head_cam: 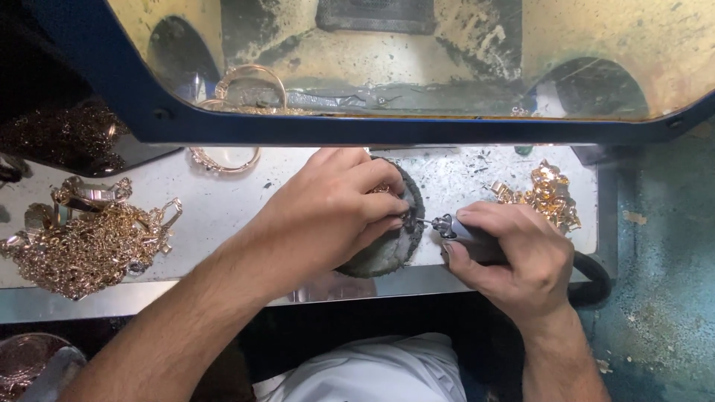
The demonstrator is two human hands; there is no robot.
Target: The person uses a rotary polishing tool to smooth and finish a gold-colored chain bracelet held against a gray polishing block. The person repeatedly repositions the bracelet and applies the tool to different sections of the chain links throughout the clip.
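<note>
Our left hand point(335, 205) pinches a small gold jewellery piece point(383, 189) on the round dark felt pad point(395, 249) at the table's point(298, 193) front edge; our right hand point(514, 257) grips a grey rotary handpiece point(465, 232), tip touching it. Gold chains point(86, 246) heap left.

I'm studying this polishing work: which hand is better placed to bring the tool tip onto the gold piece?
Probably the right hand: it grips the rotary handpiece, whose tip points at the small gold piece that the left hand pinches over the dark round pad.
</note>
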